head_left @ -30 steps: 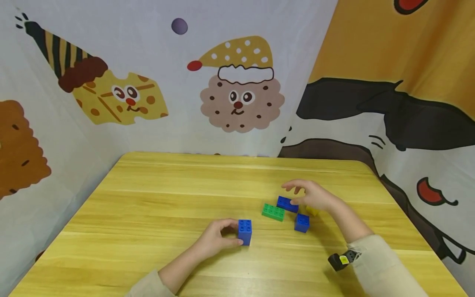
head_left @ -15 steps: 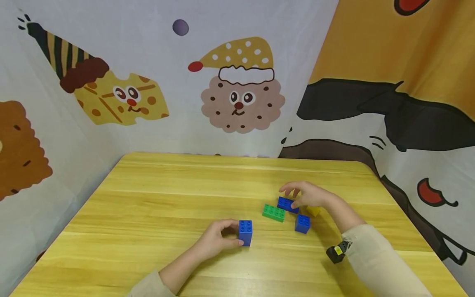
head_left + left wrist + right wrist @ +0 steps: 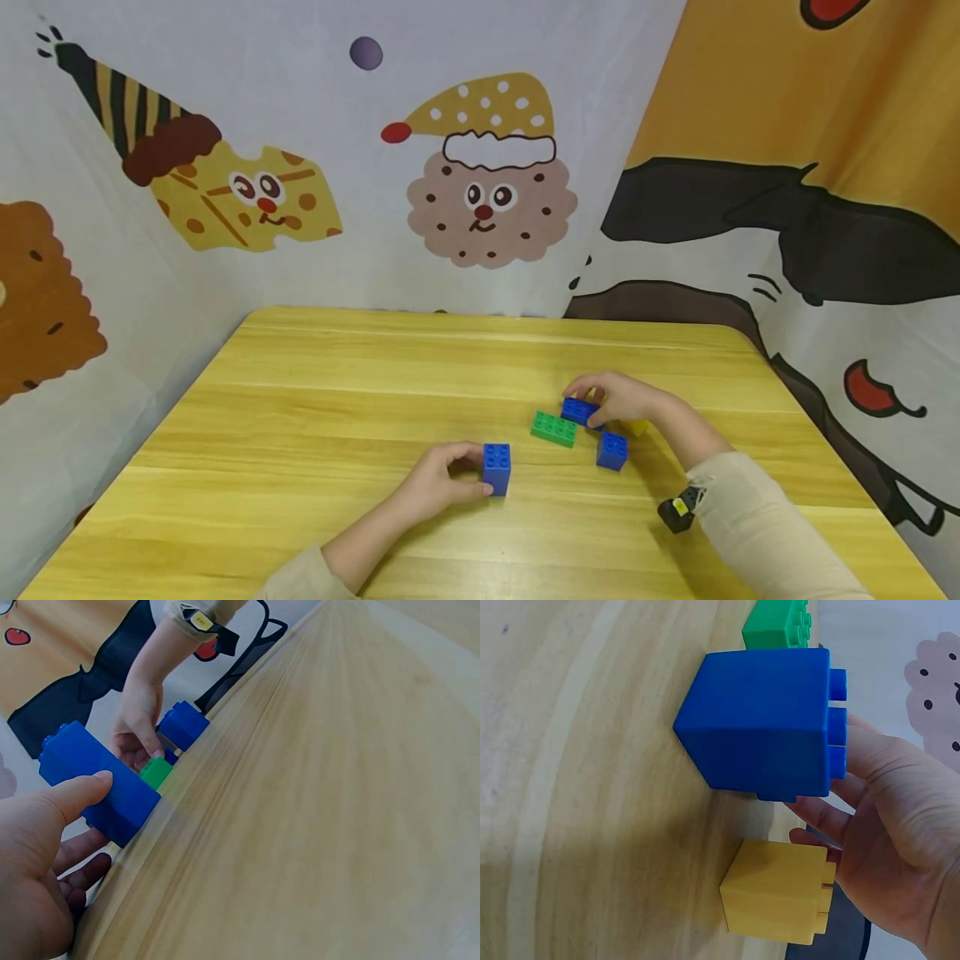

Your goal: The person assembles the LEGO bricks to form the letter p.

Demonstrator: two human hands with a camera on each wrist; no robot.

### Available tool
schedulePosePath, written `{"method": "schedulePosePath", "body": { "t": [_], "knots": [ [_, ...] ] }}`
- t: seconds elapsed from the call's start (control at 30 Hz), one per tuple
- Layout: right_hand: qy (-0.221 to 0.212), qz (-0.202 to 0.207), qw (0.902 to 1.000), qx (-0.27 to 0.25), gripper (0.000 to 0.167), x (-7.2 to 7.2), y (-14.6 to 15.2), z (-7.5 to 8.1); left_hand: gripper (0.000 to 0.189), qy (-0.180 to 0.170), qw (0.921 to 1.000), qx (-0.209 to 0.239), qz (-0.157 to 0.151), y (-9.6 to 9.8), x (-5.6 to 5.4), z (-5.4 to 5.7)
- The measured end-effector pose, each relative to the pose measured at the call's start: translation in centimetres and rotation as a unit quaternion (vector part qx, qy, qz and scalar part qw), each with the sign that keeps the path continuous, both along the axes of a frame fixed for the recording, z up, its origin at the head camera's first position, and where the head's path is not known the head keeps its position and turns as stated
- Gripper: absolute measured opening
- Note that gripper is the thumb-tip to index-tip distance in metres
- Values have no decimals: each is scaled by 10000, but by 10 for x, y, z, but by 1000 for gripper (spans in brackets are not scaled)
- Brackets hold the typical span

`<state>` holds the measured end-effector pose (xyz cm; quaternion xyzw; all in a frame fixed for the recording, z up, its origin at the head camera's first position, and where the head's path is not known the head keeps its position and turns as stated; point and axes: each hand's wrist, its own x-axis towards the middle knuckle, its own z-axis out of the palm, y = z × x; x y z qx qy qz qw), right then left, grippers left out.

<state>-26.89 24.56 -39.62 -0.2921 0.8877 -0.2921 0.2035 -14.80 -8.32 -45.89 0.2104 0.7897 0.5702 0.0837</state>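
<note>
My left hand [image 3: 438,483] holds an upright blue building block [image 3: 497,471] on the table, thumb in front and fingers behind. In the left wrist view the thumb presses against the side of this tall block [image 3: 97,784]. My right hand [image 3: 624,397] reaches over a long blue brick [image 3: 576,409] and pinches it between thumb and fingers, partly covering it. Left of that brick lies a green brick [image 3: 553,428]. A small blue block [image 3: 612,451] stands in front of the right hand, and a yellow block [image 3: 639,427] shows partly beneath the wrist.
The blocks stand on a wood-grain table [image 3: 300,400]. In the right wrist view the small blue block [image 3: 757,720] and the yellow block [image 3: 776,889] stand close before the palm. A cartoon-printed curtain [image 3: 300,283] hangs behind the table.
My right hand has come down slightly and moved a little left, its fingers closing round the long blue brick. My left hand and its block have stayed in place.
</note>
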Motion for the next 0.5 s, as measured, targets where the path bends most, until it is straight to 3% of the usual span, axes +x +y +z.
{"method": "schedulePosePath", "body": {
  "t": [0.5],
  "knots": [
    [79,-74,9999,-116,47,2,4,-2,37,-36,10000,12,-27,0,0,-1]
  ]
}}
